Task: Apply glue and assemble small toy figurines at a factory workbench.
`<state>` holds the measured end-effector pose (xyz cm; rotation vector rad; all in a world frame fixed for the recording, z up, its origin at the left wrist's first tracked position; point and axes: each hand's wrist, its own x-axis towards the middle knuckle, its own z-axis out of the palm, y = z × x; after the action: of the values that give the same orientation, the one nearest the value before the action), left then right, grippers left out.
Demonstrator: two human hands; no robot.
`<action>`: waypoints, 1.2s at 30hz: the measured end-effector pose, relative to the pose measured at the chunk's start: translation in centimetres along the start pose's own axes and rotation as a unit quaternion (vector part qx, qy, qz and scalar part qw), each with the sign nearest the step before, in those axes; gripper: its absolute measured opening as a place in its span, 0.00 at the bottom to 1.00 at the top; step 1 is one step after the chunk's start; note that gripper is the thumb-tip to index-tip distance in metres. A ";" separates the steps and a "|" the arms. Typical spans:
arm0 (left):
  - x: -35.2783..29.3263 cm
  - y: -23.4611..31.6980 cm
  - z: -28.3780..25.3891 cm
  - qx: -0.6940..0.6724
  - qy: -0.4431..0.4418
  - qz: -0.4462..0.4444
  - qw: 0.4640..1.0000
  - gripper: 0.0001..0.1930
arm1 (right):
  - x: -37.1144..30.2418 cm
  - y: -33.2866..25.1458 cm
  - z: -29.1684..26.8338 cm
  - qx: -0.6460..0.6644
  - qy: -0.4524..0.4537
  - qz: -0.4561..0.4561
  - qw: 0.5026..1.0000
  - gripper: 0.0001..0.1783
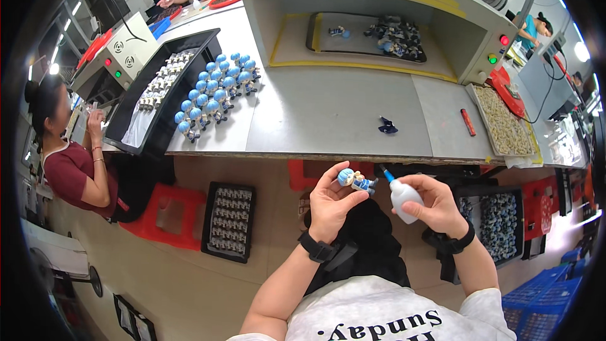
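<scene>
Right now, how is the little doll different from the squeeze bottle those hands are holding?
The doll has a round blue head and blue-and-white clothes; the bottle is plain white with a blue neck.
The doll is tipped sideways in the left hand; the bottle slants in the right hand, its tip up and leftward in the picture.
The doll's body is slim, while the bottle's is fatter.
Both have some blue.

I watch through one head-worn fisheye, looking steeply down, left hand (328,208) and right hand (439,207) near, bench (334,113) beyond.
</scene>
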<state>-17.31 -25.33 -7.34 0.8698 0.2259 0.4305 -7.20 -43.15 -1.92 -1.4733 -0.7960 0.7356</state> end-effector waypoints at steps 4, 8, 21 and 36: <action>-0.2 -0.5 -0.2 0.016 0.006 0.030 0.999 0.29 | -0.1 -0.7 0.7 -0.050 -0.026 0.035 0.998 0.23; -0.3 -0.6 -0.4 0.030 0.015 0.049 0.998 0.29 | -0.1 -1.1 1.2 -0.086 -0.022 0.056 0.994 0.21; -0.3 -1.0 -0.8 0.043 0.034 0.072 0.996 0.29 | 0.4 -1.0 2.1 -0.086 0.001 0.105 0.991 0.20; -0.5 -1.2 -0.8 0.030 0.057 0.075 0.995 0.28 | 0.8 -1.6 2.8 -0.103 0.011 0.129 0.986 0.19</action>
<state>-17.72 -25.68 -8.80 0.9244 0.2813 0.6176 -9.12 -40.92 -0.42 -1.7899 -0.6866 0.8471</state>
